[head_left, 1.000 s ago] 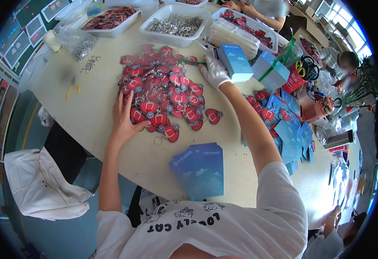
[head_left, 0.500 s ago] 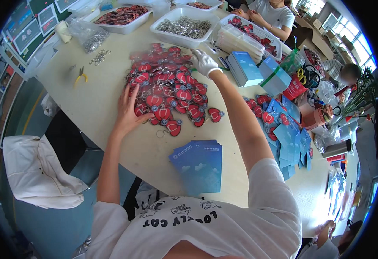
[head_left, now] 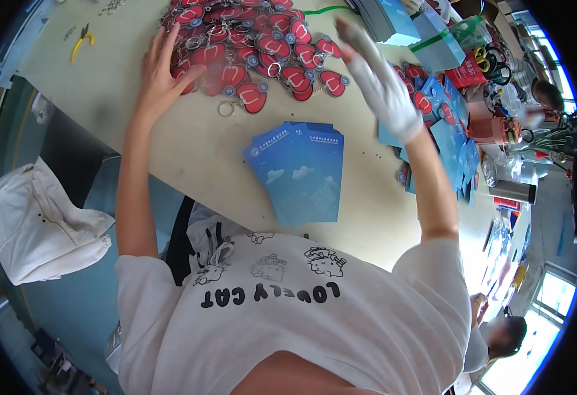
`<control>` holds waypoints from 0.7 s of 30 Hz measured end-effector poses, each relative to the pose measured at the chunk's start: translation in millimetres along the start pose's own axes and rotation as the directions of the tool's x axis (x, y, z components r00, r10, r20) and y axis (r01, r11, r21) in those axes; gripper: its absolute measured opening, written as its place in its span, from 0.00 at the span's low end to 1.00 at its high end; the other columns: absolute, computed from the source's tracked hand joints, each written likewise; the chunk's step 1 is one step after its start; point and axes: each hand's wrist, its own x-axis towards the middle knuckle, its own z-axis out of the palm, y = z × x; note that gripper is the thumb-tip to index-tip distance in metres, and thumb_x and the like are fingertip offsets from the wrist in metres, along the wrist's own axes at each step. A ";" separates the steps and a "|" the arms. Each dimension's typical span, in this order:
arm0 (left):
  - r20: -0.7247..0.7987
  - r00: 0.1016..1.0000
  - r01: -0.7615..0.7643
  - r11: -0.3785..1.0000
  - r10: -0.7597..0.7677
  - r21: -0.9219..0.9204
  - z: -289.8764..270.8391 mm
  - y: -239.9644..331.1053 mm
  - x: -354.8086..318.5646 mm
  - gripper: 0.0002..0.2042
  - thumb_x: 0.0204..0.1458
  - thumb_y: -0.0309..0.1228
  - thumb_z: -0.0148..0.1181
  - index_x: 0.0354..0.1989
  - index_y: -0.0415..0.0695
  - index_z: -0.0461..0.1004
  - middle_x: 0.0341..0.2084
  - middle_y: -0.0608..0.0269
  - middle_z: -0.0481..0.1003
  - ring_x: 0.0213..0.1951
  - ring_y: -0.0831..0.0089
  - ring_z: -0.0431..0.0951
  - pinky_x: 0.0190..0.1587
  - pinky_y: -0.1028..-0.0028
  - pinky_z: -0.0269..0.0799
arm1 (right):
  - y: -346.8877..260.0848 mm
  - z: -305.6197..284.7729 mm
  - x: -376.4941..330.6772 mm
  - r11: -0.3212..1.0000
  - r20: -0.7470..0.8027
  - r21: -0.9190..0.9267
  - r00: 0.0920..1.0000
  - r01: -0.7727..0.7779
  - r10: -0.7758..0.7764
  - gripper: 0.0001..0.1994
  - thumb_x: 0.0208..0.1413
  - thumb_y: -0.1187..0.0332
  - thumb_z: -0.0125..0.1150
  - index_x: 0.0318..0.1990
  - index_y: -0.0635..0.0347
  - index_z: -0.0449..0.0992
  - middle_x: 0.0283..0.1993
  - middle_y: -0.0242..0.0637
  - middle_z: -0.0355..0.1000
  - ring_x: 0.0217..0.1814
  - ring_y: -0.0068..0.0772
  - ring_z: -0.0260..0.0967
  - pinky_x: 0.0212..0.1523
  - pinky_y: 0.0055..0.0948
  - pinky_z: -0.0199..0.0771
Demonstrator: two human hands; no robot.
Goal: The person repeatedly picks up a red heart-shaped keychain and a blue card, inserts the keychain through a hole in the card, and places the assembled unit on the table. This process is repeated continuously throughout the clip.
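A heap of red heart-shaped keychains [head_left: 275,46] with metal rings lies at the far side of the table. My bare left hand [head_left: 160,79] rests on the heap's left edge with its fingers spread. To the right of the heap, my right hand [head_left: 387,92] wears a white glove with the fingertips bare. Motion blurs it, but its fingers look stretched out and I see nothing in them. Between my arms lies a fanned stack of blue cards [head_left: 302,178] printed with clouds. One keychain ring [head_left: 226,108] sticks out at the heap's near edge.
More blue cards [head_left: 450,141] mixed with keychains lie beyond my right wrist. Banded card stacks [head_left: 433,43] stand at the far right near a red container [head_left: 466,71]. Yellow-handled pliers [head_left: 82,43] lie at the far left. A white garment [head_left: 41,224] hangs over a chair.
My right hand has come away from the heap's far right side, moving right and nearer. My left hand stays at the heap's left edge. The view has tilted down toward me.
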 end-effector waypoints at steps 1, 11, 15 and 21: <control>-0.021 0.999 0.025 1.000 -0.025 -0.001 -2.7 1.9 -1.1 0.36 0.51 0.45 0.63 0.67 0.50 0.55 0.63 0.46 0.56 0.63 0.52 0.58 0.64 0.55 0.51 | -17.3 -0.9 -25.9 0.978 -0.018 0.148 0.989 -0.146 0.150 0.23 0.66 0.58 0.45 0.62 0.61 0.59 0.65 0.50 0.57 0.61 0.46 0.62 0.58 0.35 0.64; 0.233 0.825 0.441 0.327 -0.515 -0.836 -5.8 182.5 -116.4 0.22 0.63 0.33 0.41 0.61 0.30 0.55 0.61 0.46 0.58 0.64 0.58 0.57 0.66 0.63 0.48 | -54.5 79.7 -105.5 0.870 -0.073 0.397 0.935 -0.292 0.347 0.32 0.65 0.58 0.44 0.68 0.72 0.45 0.70 0.55 0.47 0.73 0.45 0.44 0.69 0.34 0.43; 0.189 0.875 0.439 0.567 -0.445 -0.697 -4.6 193.0 -105.6 0.24 0.61 0.27 0.46 0.63 0.31 0.53 0.65 0.48 0.51 0.65 0.61 0.54 0.65 0.65 0.49 | -78.3 104.2 -84.0 0.878 -0.050 0.425 0.963 -0.218 0.263 0.28 0.57 0.74 0.54 0.64 0.71 0.52 0.66 0.55 0.54 0.69 0.48 0.53 0.65 0.34 0.54; 0.194 0.889 0.385 0.445 -0.415 -0.809 1.9 160.8 -102.5 0.27 0.53 0.14 0.50 0.63 0.34 0.54 0.69 0.51 0.42 0.67 0.66 0.51 0.65 0.69 0.53 | -62.8 105.5 -77.9 0.709 0.073 0.671 0.970 -0.220 0.232 0.32 0.55 0.65 0.61 0.63 0.66 0.53 0.63 0.55 0.58 0.65 0.57 0.56 0.65 0.40 0.55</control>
